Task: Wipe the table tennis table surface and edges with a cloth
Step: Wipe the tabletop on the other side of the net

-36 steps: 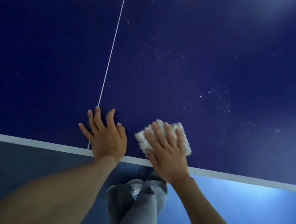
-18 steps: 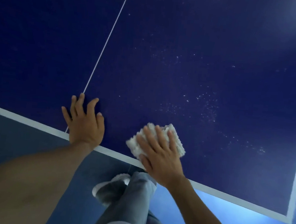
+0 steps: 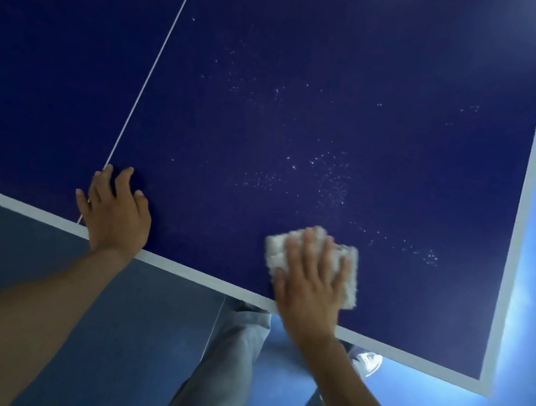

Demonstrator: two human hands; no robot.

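Note:
The dark blue table tennis table (image 3: 305,75) fills most of the view, with a white border and a thin white centre line (image 3: 156,61). My right hand (image 3: 310,279) presses flat on a white fluffy cloth (image 3: 348,276) near the table's near edge (image 3: 207,280). My left hand (image 3: 115,211) rests flat on the table by the end of the centre line, fingers spread. Fine white specks (image 3: 330,182) dot the surface beyond the cloth.
The table's right edge (image 3: 529,195) and near right corner (image 3: 484,387) are in view. Below the near edge lies a blue floor (image 3: 101,317), with my grey trouser legs (image 3: 228,362) and a light shoe (image 3: 371,361) under the table edge.
My right hand has slid the cloth to the right along the near edge, away from my left hand. The view has tilted, bringing the right corner into sight.

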